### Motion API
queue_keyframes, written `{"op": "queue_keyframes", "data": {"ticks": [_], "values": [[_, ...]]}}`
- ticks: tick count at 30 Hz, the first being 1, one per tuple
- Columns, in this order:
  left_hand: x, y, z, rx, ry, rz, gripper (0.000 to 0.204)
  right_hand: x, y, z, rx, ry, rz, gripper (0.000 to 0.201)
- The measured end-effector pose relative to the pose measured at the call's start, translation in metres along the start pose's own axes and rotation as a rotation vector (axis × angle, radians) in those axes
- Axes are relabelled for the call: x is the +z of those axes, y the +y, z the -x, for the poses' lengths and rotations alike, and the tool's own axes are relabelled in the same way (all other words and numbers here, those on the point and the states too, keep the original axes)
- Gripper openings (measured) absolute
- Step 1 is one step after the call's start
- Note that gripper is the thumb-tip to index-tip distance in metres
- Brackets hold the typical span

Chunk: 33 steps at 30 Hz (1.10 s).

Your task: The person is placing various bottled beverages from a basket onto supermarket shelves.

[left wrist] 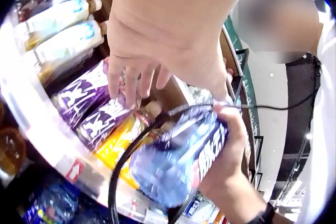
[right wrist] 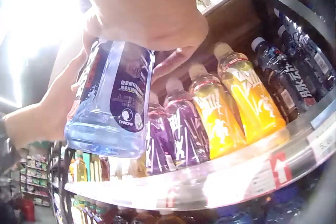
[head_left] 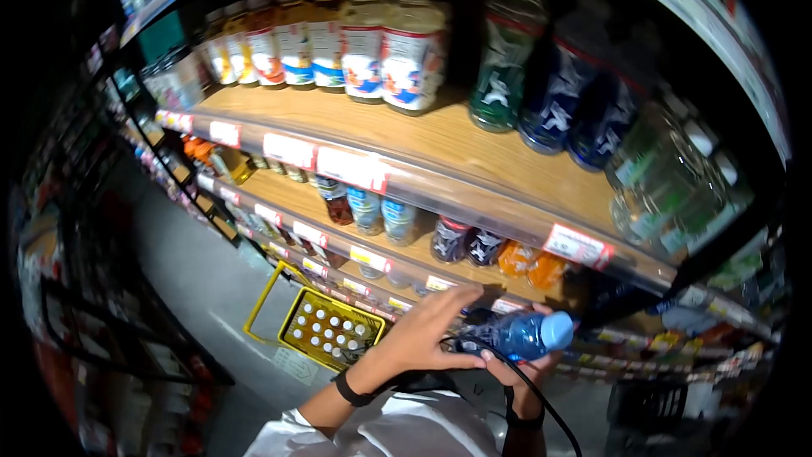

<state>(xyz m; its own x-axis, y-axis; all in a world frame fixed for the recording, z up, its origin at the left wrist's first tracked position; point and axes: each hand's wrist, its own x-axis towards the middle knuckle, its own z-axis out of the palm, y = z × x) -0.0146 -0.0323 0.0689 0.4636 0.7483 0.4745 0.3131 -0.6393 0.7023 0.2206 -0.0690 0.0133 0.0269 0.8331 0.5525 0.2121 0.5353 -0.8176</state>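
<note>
My right hand (head_left: 518,370) grips a blue water bottle (head_left: 520,334) with a pale blue cap, held on its side in front of a low shelf. In the right wrist view the bottle (right wrist: 110,103) hangs under the hand (right wrist: 152,8), just before a row of purple bottles (right wrist: 176,129). My left hand (head_left: 419,330) is stretched out over the bottle with its fingers straight. In the left wrist view its fingers (left wrist: 131,85) reach down to the purple bottles (left wrist: 94,108) on the shelf, beside the right hand (left wrist: 231,145) and the blue bottle (left wrist: 173,166).
Orange bottles (right wrist: 236,103) and dark bottles (right wrist: 294,71) stand right of the purple ones. Wooden shelves (head_left: 474,152) above carry several tall drink bottles. A yellow basket (head_left: 296,298) of white-capped bottles sits on the aisle floor at lower left. A black cable (head_left: 541,398) hangs by my right wrist.
</note>
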Motion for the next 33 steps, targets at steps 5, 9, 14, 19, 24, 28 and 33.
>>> {"op": "queue_keyframes", "data": {"ticks": [5, 9, 14, 19, 24, 28, 33], "values": [[0.045, 0.003, 0.031, -0.215, -0.003, 0.315, 0.1, 0.034, -0.063, -0.027, 0.278, 0.022, -0.424, 0.092], [0.032, 0.002, 0.039, -0.292, -0.064, 0.548, 0.093, 0.041, -0.071, -0.03, 0.377, -0.062, -0.377, 0.081], [0.032, -0.006, 0.056, -0.321, -0.037, 1.045, 0.092, 0.042, -0.061, -0.024, 0.407, -0.139, -0.505, 0.083], [0.027, -0.007, 0.07, -0.407, -0.082, 1.172, 0.098, 0.039, -0.04, -0.01, 0.504, -0.124, -0.752, 0.115], [0.027, -0.017, 0.076, -0.395, -0.112, 1.128, 0.091, 0.042, -0.021, 0.002, 0.572, -0.147, -0.976, 0.121], [0.022, -0.006, 0.081, -0.494, -0.206, 1.081, 0.104, 0.051, -0.017, 0.013, 0.453, -0.015, -1.087, 0.064], [0.021, 0.011, 0.085, -0.438, -0.161, 1.111, 0.074, 0.052, -0.053, -0.007, 0.686, 0.176, -0.812, 0.048]]}}
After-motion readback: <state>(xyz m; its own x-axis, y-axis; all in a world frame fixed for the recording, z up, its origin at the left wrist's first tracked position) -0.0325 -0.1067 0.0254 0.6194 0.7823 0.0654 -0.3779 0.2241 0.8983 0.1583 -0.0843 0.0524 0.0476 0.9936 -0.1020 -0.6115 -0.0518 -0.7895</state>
